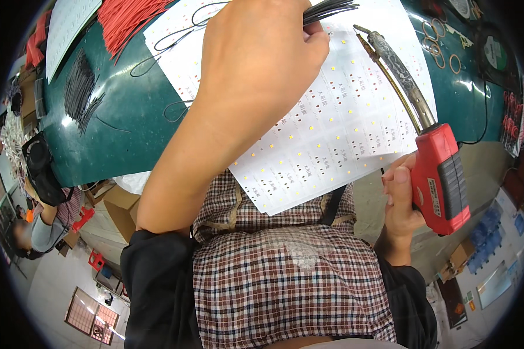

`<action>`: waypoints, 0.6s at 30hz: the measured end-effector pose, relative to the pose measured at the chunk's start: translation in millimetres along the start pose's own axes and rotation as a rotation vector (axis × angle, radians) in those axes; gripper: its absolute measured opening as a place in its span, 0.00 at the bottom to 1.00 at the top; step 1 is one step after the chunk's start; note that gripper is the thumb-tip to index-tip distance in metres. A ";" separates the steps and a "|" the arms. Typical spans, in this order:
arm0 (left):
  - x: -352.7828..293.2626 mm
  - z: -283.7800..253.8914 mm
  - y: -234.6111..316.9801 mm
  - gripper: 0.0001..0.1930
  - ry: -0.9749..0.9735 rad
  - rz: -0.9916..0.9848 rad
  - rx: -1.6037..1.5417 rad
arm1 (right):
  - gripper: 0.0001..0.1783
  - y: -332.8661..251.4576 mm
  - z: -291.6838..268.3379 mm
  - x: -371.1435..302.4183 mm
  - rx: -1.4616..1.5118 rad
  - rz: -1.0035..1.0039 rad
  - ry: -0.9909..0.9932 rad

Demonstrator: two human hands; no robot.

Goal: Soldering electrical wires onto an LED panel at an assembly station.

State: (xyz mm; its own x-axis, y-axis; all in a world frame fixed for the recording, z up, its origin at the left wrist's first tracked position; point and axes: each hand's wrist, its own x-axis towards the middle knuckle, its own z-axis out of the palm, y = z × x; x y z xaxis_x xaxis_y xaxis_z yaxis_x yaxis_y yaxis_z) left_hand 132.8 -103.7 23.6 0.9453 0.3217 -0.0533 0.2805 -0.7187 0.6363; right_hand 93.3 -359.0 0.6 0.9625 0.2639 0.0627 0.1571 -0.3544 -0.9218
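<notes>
My left hand reaches across the white sheet, which is dotted with rows of small yellow chips and pads. Its fingers are closed round a bundle of thin black wires, whose ends stick out to the right. At the sheet's right edge my right hand grips the red and black handle of a soldering gun. The gun's metal barrel and thin brass tube point up and left, with the tip over the sheet. Looped black wires lie along the sheet's left edge.
On the green table lie a pile of black wires and a large bundle of red wires. Rings and a round spool sit at the far right. Another person is at the left.
</notes>
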 end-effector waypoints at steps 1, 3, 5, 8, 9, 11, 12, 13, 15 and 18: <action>0.1 -1.6 0.6 0.11 -0.010 -0.013 -0.022 | 0.10 -1.0 -0.2 0.6 0.013 0.001 -0.005; 0.2 -1.9 2.0 0.11 -0.020 -0.025 -0.044 | 0.10 -1.2 -0.8 1.0 0.025 0.002 -0.010; 0.7 0.1 4.3 0.12 -0.032 -0.133 -0.128 | 0.09 0.3 -2.6 1.2 0.031 0.000 -0.027; 2.3 0.8 3.5 0.13 -0.021 -0.155 -0.142 | 0.09 4.7 -5.0 0.7 0.014 -0.026 -0.029; 2.5 1.5 1.8 0.13 -0.022 -0.153 -0.142 | 0.09 4.3 -4.8 0.2 0.014 -0.026 -0.027; 2.7 4.3 -2.6 0.12 0.025 -0.067 -0.076 | 0.09 3.4 -4.4 -0.8 0.019 0.015 -0.010; 2.6 4.5 -3.6 0.12 0.025 -0.065 -0.075 | 0.09 3.0 -4.2 -0.8 0.019 0.015 -0.008; 2.6 4.6 -4.2 0.12 0.065 0.006 -0.056 | 0.10 2.7 -3.9 -0.6 0.018 0.015 -0.005; 2.9 3.9 -1.8 0.11 0.105 0.079 -0.038 | 0.10 3.3 -5.3 -1.3 0.016 0.016 0.000; 2.9 3.8 7.7 0.11 0.097 0.112 -0.033 | 0.09 1.5 -5.8 -2.5 -0.054 0.036 -0.008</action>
State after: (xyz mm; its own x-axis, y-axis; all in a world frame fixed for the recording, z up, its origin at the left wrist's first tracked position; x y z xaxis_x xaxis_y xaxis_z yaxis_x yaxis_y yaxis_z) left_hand 138.4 -110.6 25.5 0.9494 0.2998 0.0930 0.1671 -0.7333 0.6590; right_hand 92.4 -365.5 1.3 0.9660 0.2573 0.0262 0.1342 -0.4119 -0.9013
